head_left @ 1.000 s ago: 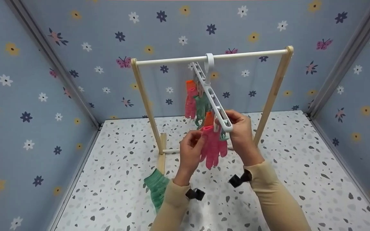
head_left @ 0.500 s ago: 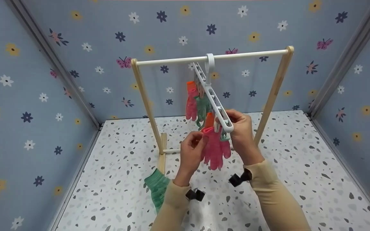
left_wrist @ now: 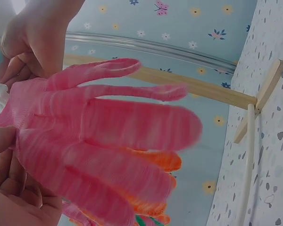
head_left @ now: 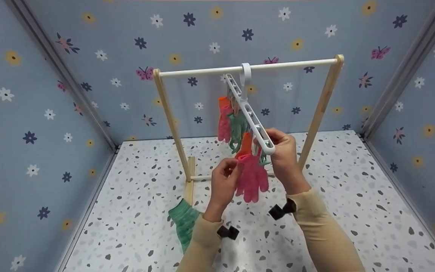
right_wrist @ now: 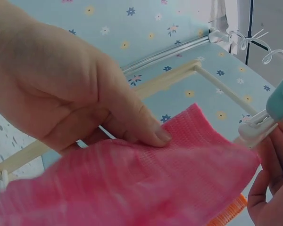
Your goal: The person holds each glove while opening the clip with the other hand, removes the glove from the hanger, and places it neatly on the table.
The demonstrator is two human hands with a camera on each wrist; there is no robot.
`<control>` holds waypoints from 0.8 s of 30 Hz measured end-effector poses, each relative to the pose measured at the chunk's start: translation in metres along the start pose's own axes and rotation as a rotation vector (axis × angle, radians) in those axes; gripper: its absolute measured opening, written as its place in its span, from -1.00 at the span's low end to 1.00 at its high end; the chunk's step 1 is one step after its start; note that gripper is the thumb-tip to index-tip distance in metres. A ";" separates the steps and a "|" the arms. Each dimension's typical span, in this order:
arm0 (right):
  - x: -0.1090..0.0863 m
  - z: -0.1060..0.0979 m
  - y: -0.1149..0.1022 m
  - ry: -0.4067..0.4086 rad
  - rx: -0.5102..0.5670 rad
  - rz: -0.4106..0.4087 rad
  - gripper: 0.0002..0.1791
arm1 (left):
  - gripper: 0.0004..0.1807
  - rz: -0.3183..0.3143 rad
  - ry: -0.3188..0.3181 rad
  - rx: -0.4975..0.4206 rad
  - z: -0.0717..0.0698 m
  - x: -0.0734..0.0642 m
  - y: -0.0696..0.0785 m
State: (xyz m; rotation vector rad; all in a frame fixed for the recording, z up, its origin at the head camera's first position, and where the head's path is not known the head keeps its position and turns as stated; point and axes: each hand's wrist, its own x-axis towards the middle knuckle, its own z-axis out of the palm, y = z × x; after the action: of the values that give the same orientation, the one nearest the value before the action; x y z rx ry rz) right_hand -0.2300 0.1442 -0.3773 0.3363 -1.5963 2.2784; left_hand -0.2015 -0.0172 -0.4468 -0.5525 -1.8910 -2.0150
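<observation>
A pink knitted glove (head_left: 252,177) hangs fingers-down below the near end of a white clip hanger (head_left: 253,119). My left hand (head_left: 225,181) pinches the side of its cuff between thumb and fingers; the thumb (right_wrist: 151,132) lies over the knit in the right wrist view. My right hand (head_left: 283,153) holds a pale clip (head_left: 255,146) under the hanger's end, its fingers partly hidden behind the bar. The glove's cuff edge lies close to this clip (right_wrist: 254,129). Just beyond the pink glove, an orange glove (left_wrist: 165,160) shows, its orange cuff (head_left: 246,141) higher up.
The hanger's hook (head_left: 246,75) sits on a white rod (head_left: 293,65) between wooden posts (head_left: 172,124). Farther back hang a pink glove (head_left: 224,122) and a green glove (head_left: 237,128). Another green knitted piece (head_left: 185,221) lies on the speckled floor (head_left: 138,211) beside my left forearm.
The pink glove and my left hand have dropped slightly, leaving its cuff a little lower below the hanger. My right hand stays at the hanger's near end.
</observation>
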 end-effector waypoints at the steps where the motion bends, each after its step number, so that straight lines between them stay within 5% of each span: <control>1: 0.000 0.000 0.000 0.001 -0.005 0.002 -0.66 | -0.90 0.003 0.001 0.003 0.000 -0.001 -0.001; 18: -0.005 -0.011 -0.002 -0.031 -0.050 0.046 -0.69 | -0.87 -0.122 0.020 -0.056 -0.012 -0.008 -0.010; 24: -0.005 -0.017 -0.001 -0.057 0.012 0.090 -0.69 | -0.85 -0.117 0.027 -0.070 -0.016 -0.009 -0.040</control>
State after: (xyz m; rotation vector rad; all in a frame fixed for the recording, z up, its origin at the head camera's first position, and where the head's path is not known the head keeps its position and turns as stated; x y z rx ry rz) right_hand -0.2245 0.1595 -0.3837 0.3417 -1.6583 2.3657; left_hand -0.2137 -0.0301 -0.4867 -0.4396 -1.8833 -2.1578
